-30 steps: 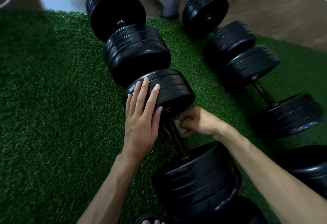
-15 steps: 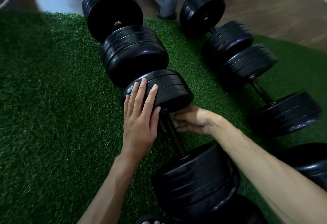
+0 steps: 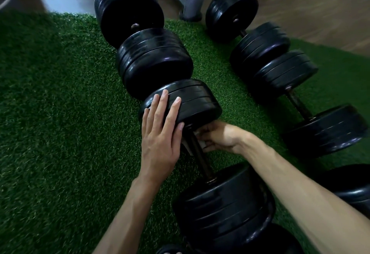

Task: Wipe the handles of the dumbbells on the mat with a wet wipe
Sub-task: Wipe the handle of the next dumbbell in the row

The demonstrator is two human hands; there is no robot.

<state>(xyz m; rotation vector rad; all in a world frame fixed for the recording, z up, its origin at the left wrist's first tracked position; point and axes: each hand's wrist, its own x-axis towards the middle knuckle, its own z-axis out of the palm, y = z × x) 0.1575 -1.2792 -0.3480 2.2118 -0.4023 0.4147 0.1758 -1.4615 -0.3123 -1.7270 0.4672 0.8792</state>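
A black dumbbell lies on the green turf mat [image 3: 60,125], its dark handle [image 3: 201,159] running between two stacks of plates. My left hand [image 3: 160,133] rests flat, fingers straight, on the far plate stack [image 3: 192,103]. My right hand [image 3: 218,137] grips a white wet wipe [image 3: 202,143] wrapped against the upper end of the handle, just below that stack. The near plate stack [image 3: 224,205] sits below my right forearm. A corner of the wipe [image 3: 187,146] shows on the handle's left side.
Several more black dumbbells lie on the mat: one behind [image 3: 140,33], two at the right [image 3: 250,39] [image 3: 304,101], and plates at the lower right [image 3: 352,187]. A grey metal post [image 3: 192,3] stands beyond the mat on wooden floor.
My right hand has slid with the wipe up the handle toward the far plate stack. My left hand has stayed on the plates.
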